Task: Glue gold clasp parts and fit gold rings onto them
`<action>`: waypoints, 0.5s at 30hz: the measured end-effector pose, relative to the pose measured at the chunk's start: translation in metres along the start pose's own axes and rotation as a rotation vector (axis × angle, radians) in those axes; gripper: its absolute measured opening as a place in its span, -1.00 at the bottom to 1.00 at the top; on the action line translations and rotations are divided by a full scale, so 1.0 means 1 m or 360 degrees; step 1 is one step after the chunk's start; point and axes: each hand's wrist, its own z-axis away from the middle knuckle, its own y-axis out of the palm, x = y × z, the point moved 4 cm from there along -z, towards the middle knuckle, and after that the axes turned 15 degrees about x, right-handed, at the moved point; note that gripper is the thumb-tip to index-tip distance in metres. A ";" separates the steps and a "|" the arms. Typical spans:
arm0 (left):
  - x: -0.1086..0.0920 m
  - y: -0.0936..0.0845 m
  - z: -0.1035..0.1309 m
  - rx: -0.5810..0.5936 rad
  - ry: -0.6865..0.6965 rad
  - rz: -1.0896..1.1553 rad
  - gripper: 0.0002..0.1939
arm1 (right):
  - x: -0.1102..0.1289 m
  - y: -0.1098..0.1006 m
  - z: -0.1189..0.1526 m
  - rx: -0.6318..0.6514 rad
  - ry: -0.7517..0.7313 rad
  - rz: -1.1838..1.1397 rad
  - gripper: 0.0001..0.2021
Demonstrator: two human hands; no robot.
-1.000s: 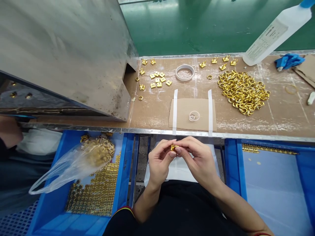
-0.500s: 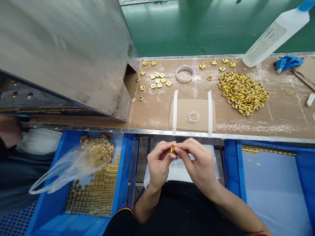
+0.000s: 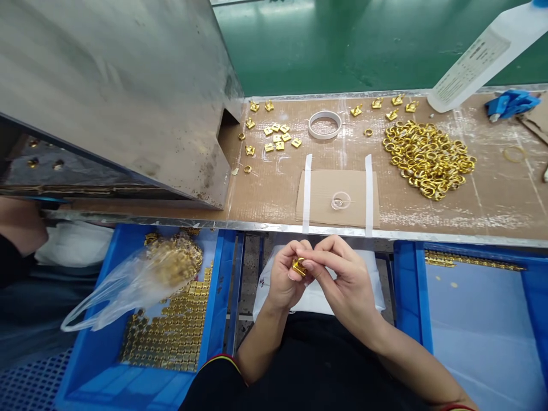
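A small, shiny gold metal fitting (image 3: 299, 266) is held in front of my body, just short of the table's front edge. My left hand (image 3: 286, 279) is closed around it from the left, with thumb and fingers gripping its sides. From the right, the thumb and index finger of my right hand (image 3: 340, 274) pinch its upper part. My fingertips cover some of the fitting. Beyond my hands, a cardboard pad (image 3: 317, 197) is fixed down by two white tape strips. On the pad rests a small clear round dish (image 3: 341, 200) with a thin stick across it.
Gold rings (image 3: 428, 157) lie heaped at right, with several square gold pieces (image 3: 277, 137) and a tape roll (image 3: 324, 125) farther left. A white bottle (image 3: 475, 60) stands behind. A metal housing (image 3: 128, 97) blocks the left. Blue bins (image 3: 214, 308) flank me; another person's arm (image 3: 21, 228) is far left.
The gold fitting has turned in my fingers and now tilts, showing more of its side. My left fingers have curled further around it. The whole view has shifted slightly.
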 end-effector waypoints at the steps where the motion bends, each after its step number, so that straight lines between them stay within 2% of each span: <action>1: 0.000 0.002 0.001 -0.0006 -0.0035 0.0016 -0.33 | 0.000 0.000 0.000 -0.0017 -0.0013 0.0017 -0.74; 7: 0.001 0.006 0.009 -0.0125 -0.0201 0.0087 -0.29 | 0.003 0.000 0.000 0.0021 -0.0057 0.0035 -0.77; 15: 0.000 0.006 0.012 -0.0188 -0.0109 0.0085 -0.27 | 0.002 0.000 0.002 0.0057 -0.0084 -0.0065 -0.77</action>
